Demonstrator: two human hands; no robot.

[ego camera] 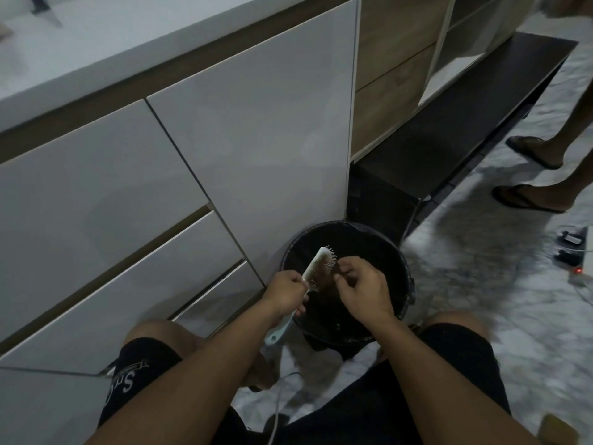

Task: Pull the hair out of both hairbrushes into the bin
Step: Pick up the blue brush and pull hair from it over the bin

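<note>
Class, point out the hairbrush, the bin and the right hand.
hairbrush (pixel 322 264), head view, on its bristle pad.
bin (pixel 405 268), head view, on its right rim.
right hand (pixel 364 289), head view, on its back.

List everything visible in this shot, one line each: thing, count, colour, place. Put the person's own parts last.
hairbrush: one, pale with light blue handle, held over the bin
hair clump: one, brown, caught in the brush bristles
bin: one, black, on the floor against the cabinet
cabinet fronts: several, white, left and centre
wooden shelving: one unit, light brown, upper right
floor: one, white-grey marbled, right and bottom
power strip: one, white, with black plugs and a red light, right edge
bystander's feet: two, in dark sandals, upper right
white cable: one, bottom centre
left hand: gripping the brush
right hand: pinching at the hair
black shorts: one pair, bottom
</note>
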